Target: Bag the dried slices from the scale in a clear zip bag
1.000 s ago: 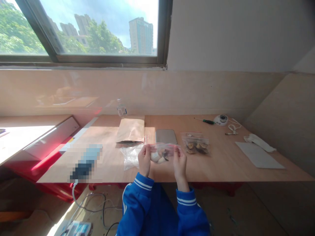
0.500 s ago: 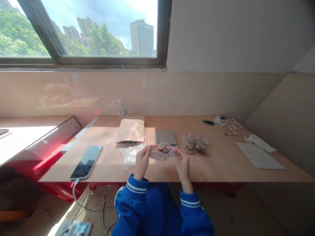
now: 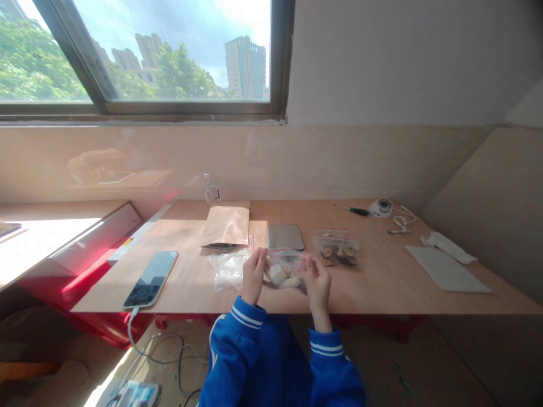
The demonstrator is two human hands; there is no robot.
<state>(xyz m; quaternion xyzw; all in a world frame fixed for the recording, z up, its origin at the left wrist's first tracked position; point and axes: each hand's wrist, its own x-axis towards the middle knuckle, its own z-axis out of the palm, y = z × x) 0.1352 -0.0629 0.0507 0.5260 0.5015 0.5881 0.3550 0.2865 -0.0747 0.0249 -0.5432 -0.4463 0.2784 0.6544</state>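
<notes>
We are holding a clear zip bag of pale lumps between our two hands, over the near part of the tabletop and in front of what is looking like a flat kitchen scale. The fingers of our left hand are pinching one end of the bag's top, and those of our right hand are pinching the other, both grips narrow.

To be handling this well, we should be gripping the film close to the red-tinted strip, matching the pull on both sides so that the strip is lying straight. We should be letting the lumps hang low, clear of the mouth, and pulling only gently, since such thin film is likely to be creasing or slipping under a hard tug. A level hold seems best, as a tilt could be sending the weight into one corner.

Our fingers are covering both ends of the strip, so we are not telling whether it is sealed or parted. Glare and see-through film are blurring the lumps, whose kind we are not making out. The bag is hiding the scale's front edge, and we are not able to judge whether the bag's bottom is touching the tabletop.
</notes>
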